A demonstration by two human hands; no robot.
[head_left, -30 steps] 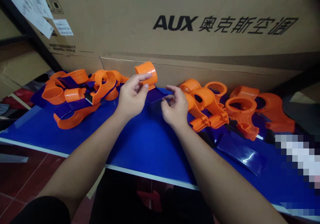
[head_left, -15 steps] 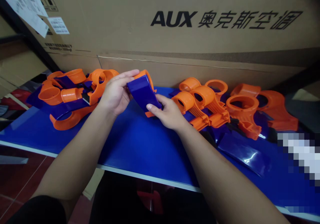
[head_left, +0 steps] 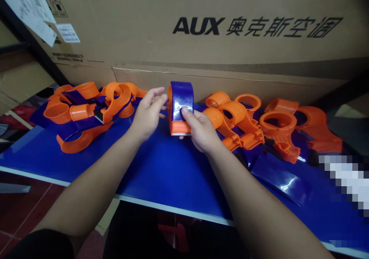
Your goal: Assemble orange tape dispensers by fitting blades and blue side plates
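My right hand (head_left: 201, 130) grips an orange tape dispenser (head_left: 181, 128) with a glossy blue strip (head_left: 182, 97) curved over its top. The thumb presses on the blue face, and a toothed white edge shows at the dispenser's bottom. Just left of it, my left hand (head_left: 151, 111) has its fingers apart, close to the orange side; whether a fingertip touches it I cannot tell. Both hands are above the blue table (head_left: 170, 178).
Orange dispenser parts and blue strips form a pile (head_left: 83, 112) at left. Several orange dispenser frames (head_left: 236, 112) lie at right, with a flat blue strip (head_left: 279, 178) in front of them. Behind the table stands a large cardboard box (head_left: 129, 28).
The dispenser has turned from a slant to upright, its toothed edge now facing me. My left hand has come off its top and drawn slightly away; my right hand keeps hold.
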